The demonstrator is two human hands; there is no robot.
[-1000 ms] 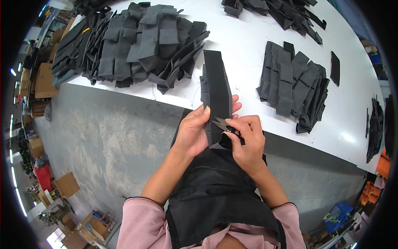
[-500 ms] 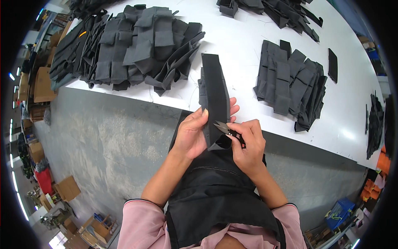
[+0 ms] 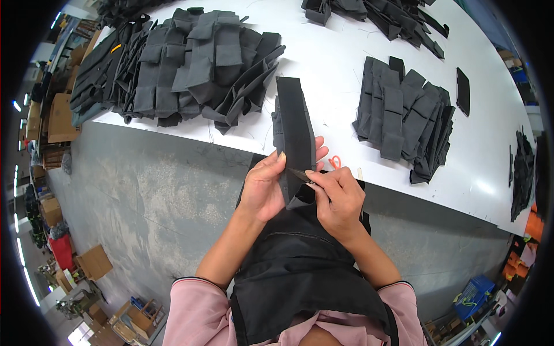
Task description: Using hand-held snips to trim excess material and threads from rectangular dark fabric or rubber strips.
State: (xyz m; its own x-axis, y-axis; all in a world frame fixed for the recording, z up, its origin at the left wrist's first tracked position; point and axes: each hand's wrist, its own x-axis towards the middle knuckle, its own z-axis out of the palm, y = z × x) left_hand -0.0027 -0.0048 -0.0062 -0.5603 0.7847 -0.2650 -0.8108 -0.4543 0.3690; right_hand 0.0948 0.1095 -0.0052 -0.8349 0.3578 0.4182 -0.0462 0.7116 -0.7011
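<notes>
A long, dark fabric strip [image 3: 296, 118] with a folded lower end hangs over the table's near edge. My left hand [image 3: 264, 187] is closed on it, thumb on top and fingertips showing past its right side. In my right hand [image 3: 340, 202] are small thread snips, gripped near the pivot. The snips' blades [image 3: 299, 175] point left and lie against the lower part of the strip; whether they touch a thread is too small to tell. An orange loop [image 3: 334, 162], seemingly part of the snips, shows above my right fingers.
On the white table [image 3: 329, 69], a large heap of dark sewn pieces [image 3: 196, 63] lies at the left. A smaller pile [image 3: 404, 115] sits at the right, beside a flat black rectangular object [image 3: 463, 92]. More dark pieces [image 3: 386, 17] lie at the back. Loose threads are scattered about.
The snips have turned in my right hand, so their orange loop now shows above the fingers. The blades and the strip have moved slightly left.
</notes>
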